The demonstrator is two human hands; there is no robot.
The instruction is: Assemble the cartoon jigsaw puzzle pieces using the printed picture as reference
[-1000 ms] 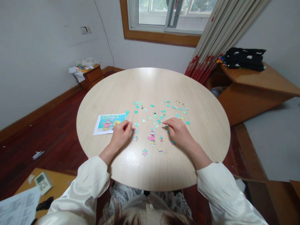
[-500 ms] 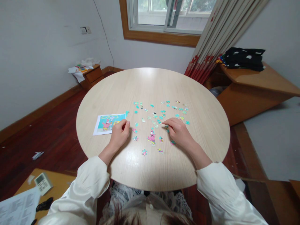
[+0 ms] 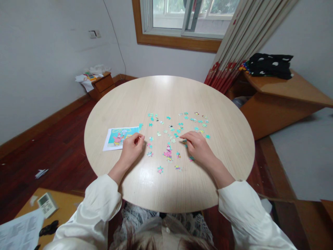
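My left hand [image 3: 132, 148] rests on the table with its fingers loosely curled and no piece showing in it. It covers the right part of a printed cartoon picture [image 3: 113, 138] on white paper. My right hand [image 3: 198, 146] hovers low over loose turquoise jigsaw pieces [image 3: 179, 131], its index finger stretched out to the left and nothing visible in its grasp; its underside is hidden. Between my hands lies a joined patch of jigsaw pieces [image 3: 168, 152] showing a pink cartoon starfish. A pink-and-turquoise jigsaw piece [image 3: 160, 169] lies nearer to me.
More jigsaw pieces [image 3: 200, 121] are scattered across the middle of the round wooden table [image 3: 166, 93]. At lower left, a remote-like white device [image 3: 47, 205] and printed sheets [image 3: 23, 229] lie on a wooden surface. A wooden cabinet [image 3: 288, 100] stands at right.
My left hand's fingers have loosened slightly, with a small gap showing by the thumb. My right hand and the pieces look the same.
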